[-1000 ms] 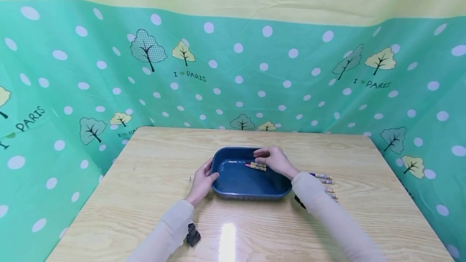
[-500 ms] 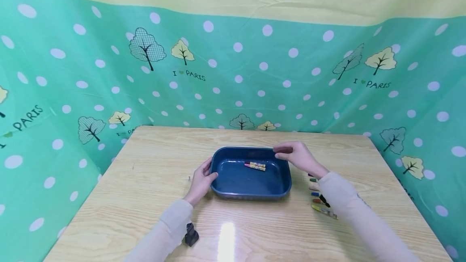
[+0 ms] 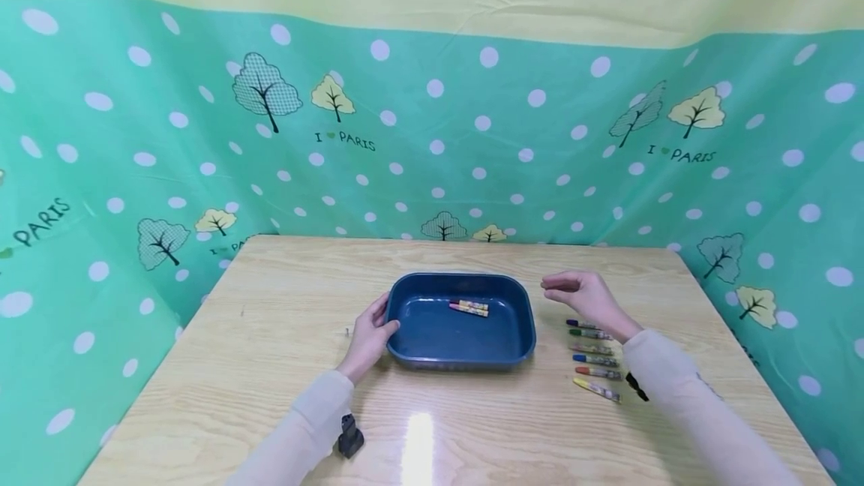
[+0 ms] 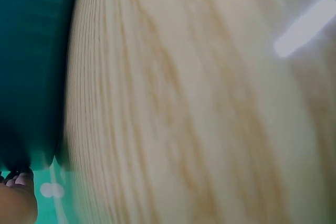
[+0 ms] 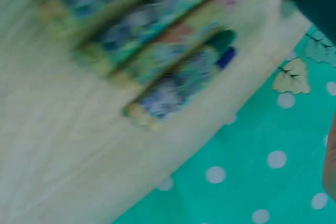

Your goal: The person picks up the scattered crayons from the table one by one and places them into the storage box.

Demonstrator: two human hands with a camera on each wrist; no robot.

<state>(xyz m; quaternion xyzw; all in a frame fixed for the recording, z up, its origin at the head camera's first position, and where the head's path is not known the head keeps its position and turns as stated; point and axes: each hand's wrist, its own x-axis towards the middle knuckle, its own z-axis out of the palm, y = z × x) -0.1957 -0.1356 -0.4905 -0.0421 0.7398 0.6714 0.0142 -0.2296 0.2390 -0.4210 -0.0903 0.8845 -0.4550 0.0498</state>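
A blue tray (image 3: 452, 337) sits on the wooden table (image 3: 297, 276), its long axis running left to right. The left hand (image 3: 367, 336) grips its left rim, thumb over the edge. The right hand (image 3: 590, 298) is above the table, right of the tray and near the far end of the crayon row; its fingers are fairly straight, a narrow gap between them and the thumb.

In the tray's far half, a dark red crayon (image 3: 472, 304) and a pink crayon (image 3: 469, 310) lie side by side, coloured tips left, right ends slightly nearer.

Right of the tray, from far to near, lie a purple crayon (image 3: 579, 323), a green crayon (image 3: 589, 334), a pale pink crayon (image 3: 591, 349), a blue crayon (image 3: 594, 360), an orange crayon (image 3: 598, 373) and a yellow crayon (image 3: 597, 389). All point left; the yellow one slants most, its right end nearer.
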